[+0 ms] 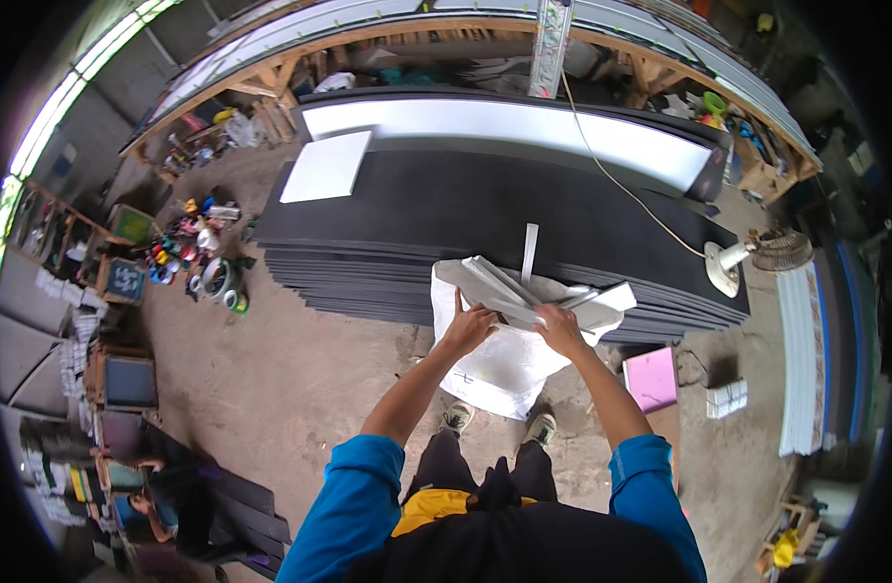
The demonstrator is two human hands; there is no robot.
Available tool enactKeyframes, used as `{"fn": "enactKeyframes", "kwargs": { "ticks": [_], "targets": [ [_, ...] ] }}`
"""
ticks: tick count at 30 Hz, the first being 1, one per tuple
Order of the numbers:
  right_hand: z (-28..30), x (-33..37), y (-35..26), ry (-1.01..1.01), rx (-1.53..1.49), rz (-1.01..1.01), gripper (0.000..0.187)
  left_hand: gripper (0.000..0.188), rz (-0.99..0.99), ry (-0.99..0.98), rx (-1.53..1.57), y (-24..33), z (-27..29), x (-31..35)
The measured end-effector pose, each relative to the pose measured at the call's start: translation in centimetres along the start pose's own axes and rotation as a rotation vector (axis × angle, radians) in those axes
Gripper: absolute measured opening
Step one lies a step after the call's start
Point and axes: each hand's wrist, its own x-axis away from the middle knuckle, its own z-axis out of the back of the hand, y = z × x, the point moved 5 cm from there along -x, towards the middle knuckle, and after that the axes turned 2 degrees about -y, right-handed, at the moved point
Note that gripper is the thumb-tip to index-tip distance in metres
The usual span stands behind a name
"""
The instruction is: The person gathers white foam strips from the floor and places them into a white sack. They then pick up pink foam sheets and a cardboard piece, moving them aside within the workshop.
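Note:
A white woven sack stands in front of me against a stack of dark sheets. Several white and grey strips poke out of its mouth at differing angles, and one narrow white strip rises upright behind them. My left hand is closed on the near left part of the sack's rim, one finger stretched along it. At the near right part, my right hand has its fingers curled over the rim beside the strips. Some fingertips are hidden inside the sack.
A white square panel lies on the stack's left end; a white fan with a cord rests at its right. A pink board and a bundle lie on the floor to the right. Another person is at lower left.

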Motion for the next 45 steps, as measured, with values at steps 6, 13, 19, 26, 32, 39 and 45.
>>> {"fn": "enactKeyframes", "kwargs": {
  "ticks": [6,13,19,26,32,39,45],
  "targets": [
    [-0.4,0.5,-0.6,-0.348,0.218,-0.178,0.025,0.016,-0.365,-0.062,-0.026,0.9,0.7,2.0],
    [0.3,1.1,-4.5,-0.177,0.22,-0.233,0.04,0.018,-0.125,0.127,0.1,-5.3,3.3,1.8],
    [1.6,6.5,-4.0,0.23,0.026,-0.351,0.032,0.027,-0.058,0.264,0.15,-2.2,2.7,4.0],
    [-10.2,33.6,1.1,0.794,-0.754,-1.298,0.027,0.03,0.114,0.254,0.767,11.0,-6.2,7.8],
    [-30.6,61.4,-13.3,0.38,-0.867,-1.708,0.027,0.016,-0.375,-0.611,0.322,16.1,-23.8,20.0],
    [-40.7,82.1,-31.2,1.276,-1.421,-2.298,0.021,0.008,-0.136,-0.453,0.524,24.0,-27.8,28.5],
    [-38.7,85.4,-28.3,1.672,-1.428,-2.164,0.02,0.008,-0.282,-0.807,0.724,38.4,-33.8,29.7]
  ]
}}
